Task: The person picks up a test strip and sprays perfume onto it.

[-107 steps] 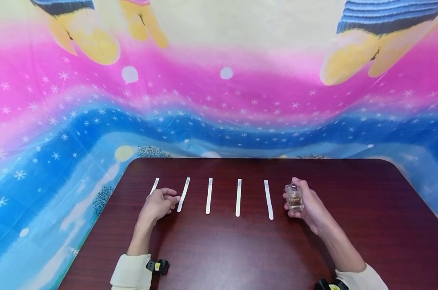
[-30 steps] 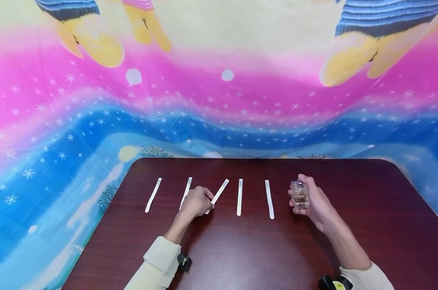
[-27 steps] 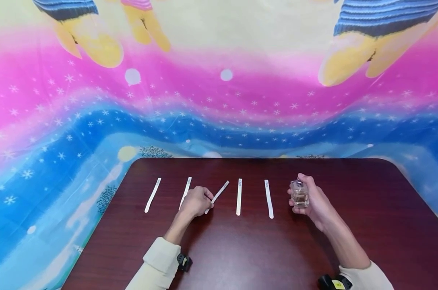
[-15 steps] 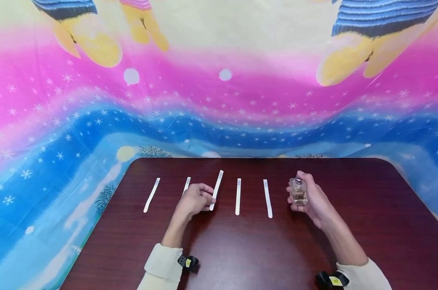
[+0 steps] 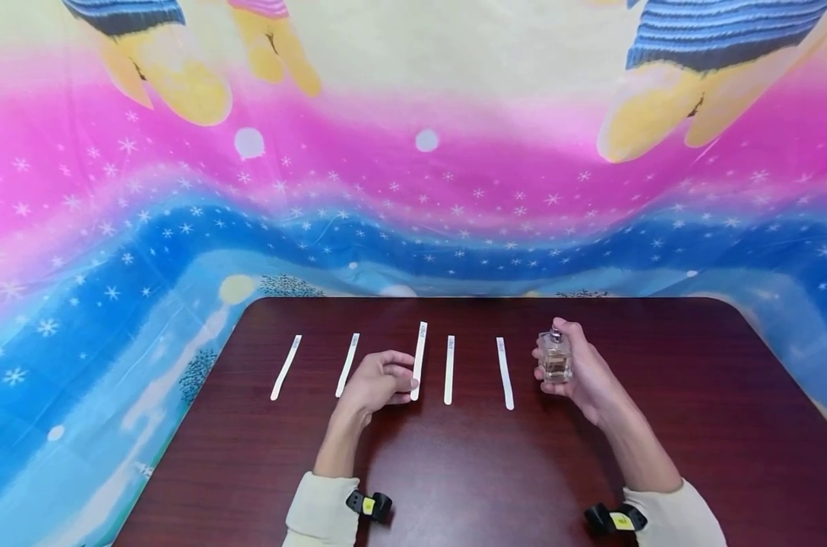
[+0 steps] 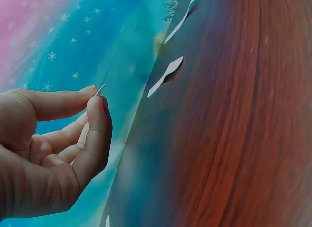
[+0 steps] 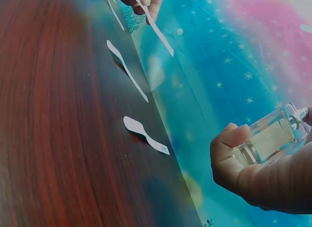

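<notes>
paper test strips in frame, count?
5. Four lie flat on the table: far-left strip, second strip, fourth strip, fifth strip. The lifted strip is pinched by the left hand.

Print on paper strips (image 5: 449, 369) too small to read. Left wrist view: pinched strip (image 6: 100, 89) shows only as an edge-on sliver; one strip (image 6: 107, 220) cut off by bottom edge. Right wrist view: perfume bottle (image 7: 273, 137) partly covered by right hand (image 7: 253, 173); left hand (image 7: 144, 1) cropped at top edge.

Bright even light, table glare, fisheye edges
</notes>
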Action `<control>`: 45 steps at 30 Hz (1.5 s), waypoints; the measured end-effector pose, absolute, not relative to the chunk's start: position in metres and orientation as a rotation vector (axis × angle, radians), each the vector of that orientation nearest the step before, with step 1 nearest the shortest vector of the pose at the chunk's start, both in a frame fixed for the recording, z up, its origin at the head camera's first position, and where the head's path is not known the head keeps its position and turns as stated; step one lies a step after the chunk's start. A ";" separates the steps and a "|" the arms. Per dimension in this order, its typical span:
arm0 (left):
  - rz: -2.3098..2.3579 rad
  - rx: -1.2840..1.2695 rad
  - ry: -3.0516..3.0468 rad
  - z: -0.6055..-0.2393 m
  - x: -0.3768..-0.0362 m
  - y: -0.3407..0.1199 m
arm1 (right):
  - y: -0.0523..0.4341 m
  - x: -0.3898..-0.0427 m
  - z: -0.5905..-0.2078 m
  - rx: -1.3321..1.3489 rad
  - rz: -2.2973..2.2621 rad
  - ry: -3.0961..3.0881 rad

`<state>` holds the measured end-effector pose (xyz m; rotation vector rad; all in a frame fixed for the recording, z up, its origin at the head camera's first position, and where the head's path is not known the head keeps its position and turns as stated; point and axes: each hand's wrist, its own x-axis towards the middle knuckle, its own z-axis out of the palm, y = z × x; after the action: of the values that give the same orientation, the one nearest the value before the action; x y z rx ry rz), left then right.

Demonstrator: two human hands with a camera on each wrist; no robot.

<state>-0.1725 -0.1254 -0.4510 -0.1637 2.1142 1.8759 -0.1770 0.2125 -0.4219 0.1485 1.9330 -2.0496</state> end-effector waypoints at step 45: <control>1.937 -0.096 1.992 -0.454 -0.168 -0.097 | 0.197 -0.174 -0.430 0.169 -2.041 1.950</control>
<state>-0.1683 -0.0975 -0.4543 -0.0958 1.9919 1.9374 -0.1742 0.1972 -0.4304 0.1692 1.9503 -2.0411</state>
